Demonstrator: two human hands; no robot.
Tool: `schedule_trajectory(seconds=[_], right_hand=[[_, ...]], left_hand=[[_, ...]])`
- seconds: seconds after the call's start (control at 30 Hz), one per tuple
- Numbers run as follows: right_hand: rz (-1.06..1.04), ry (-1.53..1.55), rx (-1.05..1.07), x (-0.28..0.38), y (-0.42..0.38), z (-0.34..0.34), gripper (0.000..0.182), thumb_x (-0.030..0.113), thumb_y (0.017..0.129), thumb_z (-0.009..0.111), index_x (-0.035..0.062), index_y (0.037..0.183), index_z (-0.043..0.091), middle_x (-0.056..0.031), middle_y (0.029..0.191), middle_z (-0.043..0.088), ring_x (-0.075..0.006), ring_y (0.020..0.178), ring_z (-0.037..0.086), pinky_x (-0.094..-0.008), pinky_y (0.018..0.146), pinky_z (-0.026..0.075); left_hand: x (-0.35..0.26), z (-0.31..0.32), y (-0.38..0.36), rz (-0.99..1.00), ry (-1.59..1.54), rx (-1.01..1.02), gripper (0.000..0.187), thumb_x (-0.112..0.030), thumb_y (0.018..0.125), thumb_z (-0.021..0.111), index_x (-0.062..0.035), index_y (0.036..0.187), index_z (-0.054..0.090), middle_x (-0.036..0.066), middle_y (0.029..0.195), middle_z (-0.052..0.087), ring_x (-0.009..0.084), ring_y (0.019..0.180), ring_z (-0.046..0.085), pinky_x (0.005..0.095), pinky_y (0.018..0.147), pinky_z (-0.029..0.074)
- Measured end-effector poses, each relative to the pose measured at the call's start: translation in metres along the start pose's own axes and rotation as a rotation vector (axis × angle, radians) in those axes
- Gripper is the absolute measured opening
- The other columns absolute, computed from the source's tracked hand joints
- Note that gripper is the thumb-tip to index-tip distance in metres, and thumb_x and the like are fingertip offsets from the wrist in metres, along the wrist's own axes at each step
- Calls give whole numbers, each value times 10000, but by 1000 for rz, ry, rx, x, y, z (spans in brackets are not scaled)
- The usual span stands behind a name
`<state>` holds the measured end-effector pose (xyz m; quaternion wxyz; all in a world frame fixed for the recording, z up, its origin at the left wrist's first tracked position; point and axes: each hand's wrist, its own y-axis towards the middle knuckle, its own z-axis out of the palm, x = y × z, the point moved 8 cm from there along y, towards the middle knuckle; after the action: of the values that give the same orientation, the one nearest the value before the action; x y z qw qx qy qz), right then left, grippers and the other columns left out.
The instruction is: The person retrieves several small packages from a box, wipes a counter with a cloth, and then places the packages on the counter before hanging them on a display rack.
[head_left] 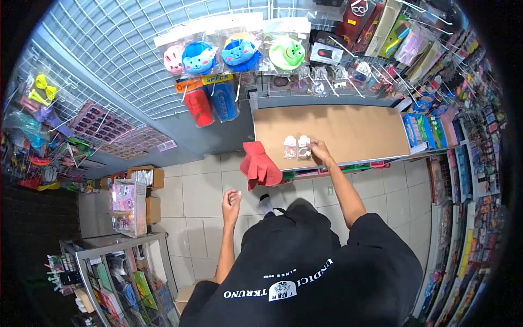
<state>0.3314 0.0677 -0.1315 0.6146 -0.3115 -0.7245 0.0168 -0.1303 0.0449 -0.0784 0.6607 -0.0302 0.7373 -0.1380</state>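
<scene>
Two small clear packets with white header cards lie side by side near the front edge of the brown shelf top (348,128). My right hand (320,151) reaches over the shelf edge, its fingers closed on the side of the right packet (304,148). The left packet (290,148) lies untouched beside it. What is inside the packets is too small to make out. My left hand (232,200) hangs in the air above the floor, its fingers loosely bent and holding nothing. A red cloth (260,166) drapes over the shelf's left front corner, between my hands.
Packaged animal-face items (239,54) and other goods hang on hooks from the white wire grid (158,60). Boxed goods (422,131) stand at the shelf's right end. A glass display case (122,278) is at lower left; stocked racks (474,234) line the right. Tiled floor (204,188) lies below.
</scene>
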Motion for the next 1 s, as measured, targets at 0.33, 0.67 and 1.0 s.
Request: schedule_trajectory(seconds=[0.33, 0.67, 1.0], right_hand=[[-196, -154, 342, 86, -103, 145, 515, 364, 924, 625, 78, 1327, 482, -82, 1061, 614, -164, 919, 587, -331, 827, 488], [-642, 162, 238, 158, -146, 133, 262, 243, 965, 567, -8, 1033, 600, -96, 990, 589, -167, 979, 581, -296, 877, 450], [-368, 594, -414, 117, -190, -11, 368, 90, 831, 718, 31, 1152, 547, -58, 1119, 593, -133, 1038, 549, -287, 930, 430]], left_hand=[[-51, 72, 79, 102, 133, 135, 399, -385, 1008, 449, -19, 1063, 598, 141, 907, 635, 214, 903, 608, 361, 804, 464], [-182, 92, 50, 622, 556, 283, 271, -162, 1007, 423, 46, 880, 542, 230, 792, 560, 382, 737, 554, 452, 680, 425], [-194, 220, 18, 231, 72, 885, 122, -60, 959, 463, 17, 968, 557, 110, 928, 621, 217, 855, 622, 363, 799, 485]])
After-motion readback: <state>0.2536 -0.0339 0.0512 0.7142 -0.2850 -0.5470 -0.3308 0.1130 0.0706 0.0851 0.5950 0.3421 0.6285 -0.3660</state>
